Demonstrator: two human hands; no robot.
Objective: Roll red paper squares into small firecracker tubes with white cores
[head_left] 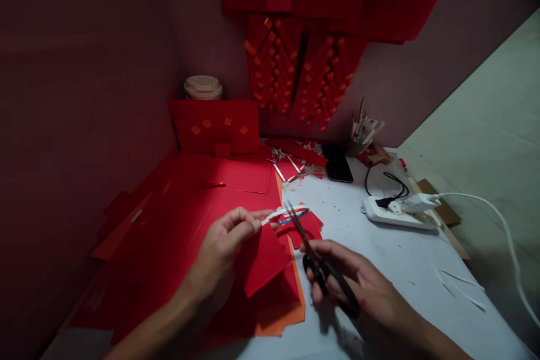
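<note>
My left hand (230, 233) is closed, with thumb and fingers pinching the edge of a red paper sheet (264, 261). A thin white tape strip (273, 216) runs from that pinch and curves rightward in a loop, perhaps part of a roll; its exact form is hard to make out. My right hand (341, 270) is closed on black-handled scissors (343, 289), fingers through the loops. The blades point up and away, overlapping the white loop in view. Whether they touch it I cannot tell. Below the hands lie stacked red and orange sheets.
Red card (202, 174) covers the table's left side. Paper scraps (291, 166), a black phone (337, 164) and a pen cup (356, 146) are at the back. A white power strip (399, 212) with cables sits right; thin white strips (459, 287) lie nearer.
</note>
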